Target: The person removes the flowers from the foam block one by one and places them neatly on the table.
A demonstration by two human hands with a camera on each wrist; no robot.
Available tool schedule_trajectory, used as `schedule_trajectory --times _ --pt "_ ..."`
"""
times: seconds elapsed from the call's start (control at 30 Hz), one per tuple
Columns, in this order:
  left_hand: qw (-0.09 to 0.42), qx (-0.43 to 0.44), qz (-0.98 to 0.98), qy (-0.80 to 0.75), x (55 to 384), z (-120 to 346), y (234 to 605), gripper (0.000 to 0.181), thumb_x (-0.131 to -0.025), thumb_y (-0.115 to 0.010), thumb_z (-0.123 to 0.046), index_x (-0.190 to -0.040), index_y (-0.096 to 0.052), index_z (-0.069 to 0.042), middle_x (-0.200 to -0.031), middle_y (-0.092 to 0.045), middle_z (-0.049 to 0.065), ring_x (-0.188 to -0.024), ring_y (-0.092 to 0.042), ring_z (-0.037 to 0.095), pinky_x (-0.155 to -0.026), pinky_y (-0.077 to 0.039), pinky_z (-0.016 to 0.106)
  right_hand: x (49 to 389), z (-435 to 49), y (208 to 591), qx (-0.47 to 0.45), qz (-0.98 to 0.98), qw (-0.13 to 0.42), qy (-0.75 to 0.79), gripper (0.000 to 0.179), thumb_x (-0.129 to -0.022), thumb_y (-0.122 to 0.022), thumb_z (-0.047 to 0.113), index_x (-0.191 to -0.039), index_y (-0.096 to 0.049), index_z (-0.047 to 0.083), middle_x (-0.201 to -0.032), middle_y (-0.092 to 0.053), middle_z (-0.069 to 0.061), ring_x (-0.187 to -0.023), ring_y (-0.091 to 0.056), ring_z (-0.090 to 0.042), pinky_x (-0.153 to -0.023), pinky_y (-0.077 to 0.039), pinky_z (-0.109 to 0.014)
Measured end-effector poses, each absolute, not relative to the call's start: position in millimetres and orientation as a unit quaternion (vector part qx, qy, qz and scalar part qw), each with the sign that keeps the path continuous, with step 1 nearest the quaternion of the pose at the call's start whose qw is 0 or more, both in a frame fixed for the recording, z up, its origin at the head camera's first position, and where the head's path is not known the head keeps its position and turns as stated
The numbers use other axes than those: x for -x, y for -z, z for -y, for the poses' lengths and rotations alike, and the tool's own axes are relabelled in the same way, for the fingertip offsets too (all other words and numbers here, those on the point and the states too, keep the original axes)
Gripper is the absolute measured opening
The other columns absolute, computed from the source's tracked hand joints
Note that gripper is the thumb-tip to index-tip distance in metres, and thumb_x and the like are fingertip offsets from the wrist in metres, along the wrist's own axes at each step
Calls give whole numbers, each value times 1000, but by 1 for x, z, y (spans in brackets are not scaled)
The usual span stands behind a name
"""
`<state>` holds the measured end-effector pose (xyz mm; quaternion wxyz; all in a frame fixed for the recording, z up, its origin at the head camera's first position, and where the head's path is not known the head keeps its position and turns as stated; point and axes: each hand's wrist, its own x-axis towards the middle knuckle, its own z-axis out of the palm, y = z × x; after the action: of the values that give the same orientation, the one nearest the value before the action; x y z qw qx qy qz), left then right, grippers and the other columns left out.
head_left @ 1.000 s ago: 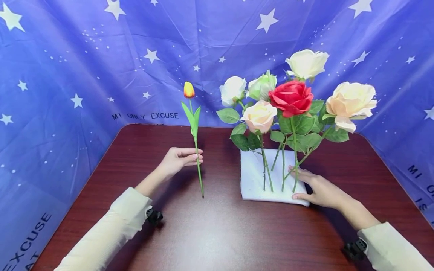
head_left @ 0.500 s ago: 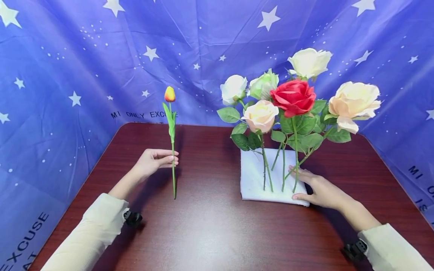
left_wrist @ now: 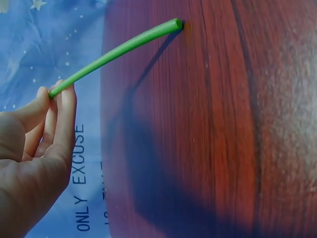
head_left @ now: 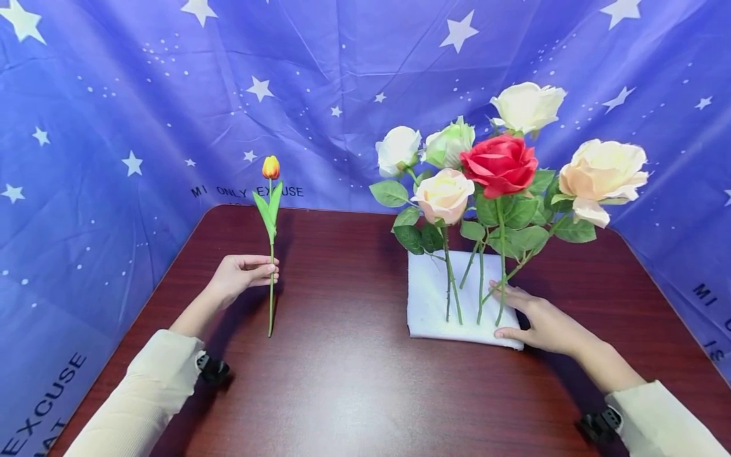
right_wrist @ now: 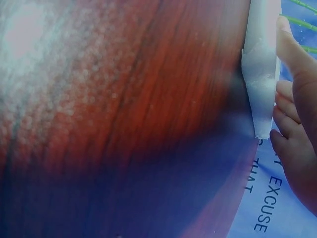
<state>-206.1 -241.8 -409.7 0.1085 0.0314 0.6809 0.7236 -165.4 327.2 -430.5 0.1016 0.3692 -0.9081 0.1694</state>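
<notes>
— On the dark red-brown wooden table (head_left: 354, 393), what has shifted in the last second?

— The person's left hand (head_left: 240, 277) has carried the slim orange-and-yellow artificial tulip on its green stem (head_left: 271, 254) leftward, well apart from the flat white foam block (head_left: 428, 298). Fingers and thumb pinch the stem at mid-height; it stands upright, its cut end at the table or just above it. The wrist view shows the stem (left_wrist: 114, 52) jutting from the fingertips.

— And the other hand?

— The right hand (head_left: 542, 324) has not moved: fingers nearly straight, resting on the block's right edge (right_wrist: 260, 74), gripping nothing. Six artificial roses (head_left: 500, 165), red, cream, white and peach, stand stuck in the foam. Judging by the drift, the tulip is heading away from the arrangement, not into it.

— Any writing?

— The blue star-printed cloth backdrop (head_left: 114, 95) reads "MI ONLY EXCUSE"; "EXCUSE" repeats at lower left.
</notes>
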Motion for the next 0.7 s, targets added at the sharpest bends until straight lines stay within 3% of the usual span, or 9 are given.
schedule_trajectory --times 0.37,0.53,0.7 --pt "114 -8 -685 -719 212 263 410 27 -88 -60 10 -90 -73 -14 -83 -75 -5 -77 -73 9 -75 -63 24 166 -328 430 -369 907 107 -170 74 -68 -85 32 -127 -59 -4 -131 -57 -28 -133 -7 20 -109 -10 8" --pt "116 7 -695 -709 215 270 408 20 -87 -60 12 -103 -69 2 -82 -75 -6 -75 -73 8 -73 -63 23 166 -328 431 -369 907 106 -171 73 -68 -85 31 -127 -58 -4 -131 -57 -28 -133 -6 20 -109 -9 8" --pt "148 24 -729 -668 219 277 407 37 -88 -60 10 -122 -50 22 -80 -73 -8 -74 -72 7 -73 -63 22 166 -329 433 -370 907 104 -171 73 -68 -85 31 -127 -58 -4 -131 -57 -29 -134 -5 20 -109 -9 8"
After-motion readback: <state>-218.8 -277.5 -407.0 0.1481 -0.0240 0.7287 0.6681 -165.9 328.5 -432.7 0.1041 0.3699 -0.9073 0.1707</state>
